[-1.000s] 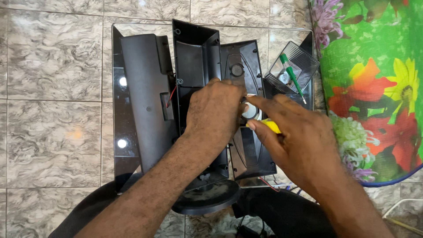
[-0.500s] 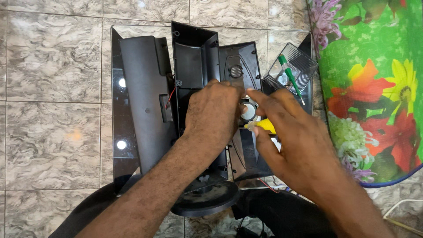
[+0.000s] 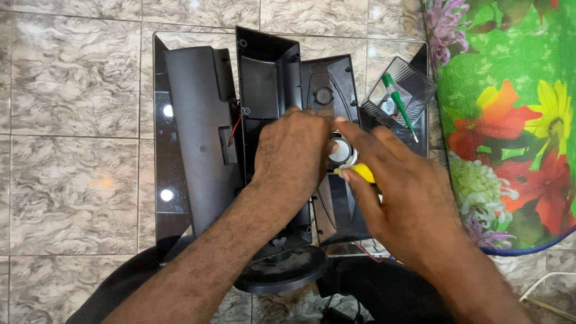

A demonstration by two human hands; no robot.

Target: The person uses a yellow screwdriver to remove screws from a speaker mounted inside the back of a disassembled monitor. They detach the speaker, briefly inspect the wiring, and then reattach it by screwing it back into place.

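Pressing down on the opened black housing (image 3: 264, 90), my left hand (image 3: 294, 153) lies flat, fingers curled over a small round silver speaker (image 3: 341, 151) at the frame's centre. My right hand (image 3: 399, 192) grasps a yellow-handled tool (image 3: 358, 174), tip at that speaker. Judging by the shells lying apart, disassembly is well along; the speaker seems still seated. At two o'clock, a green screwdriver (image 3: 399, 108) rests in a clear tray (image 3: 420, 90).

Place: home floor, used as repair spot
Signs: marbled floor tiles (image 3: 72, 90), flowered cloth (image 3: 510, 120), opened black casing (image 3: 264, 78)
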